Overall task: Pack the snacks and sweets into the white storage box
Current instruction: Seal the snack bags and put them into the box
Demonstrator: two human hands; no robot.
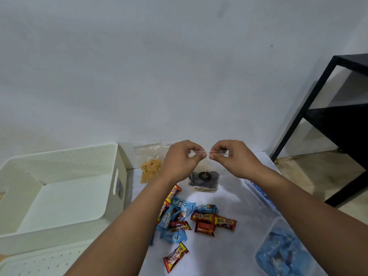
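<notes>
My left hand (180,158) and my right hand (232,156) both pinch the top strip of a clear zip bag of dark cookies (204,179), holding it upright over the table's far side. The white storage box (111,196) stands at the left with nothing inside it. A clear bag of orange stick snacks (150,166) leans between the box and my left hand. Red Beng-Beng bars (203,217) and blue sweet wrappers (179,210) lie scattered on the white table below my forearms.
The box's white lid (39,262) lies at the lower left. A clear plastic container (284,253) with blue-wrapped sweets sits at the lower right, its lid (258,194) beside my right forearm. A black shelf frame (322,108) stands on the floor to the right.
</notes>
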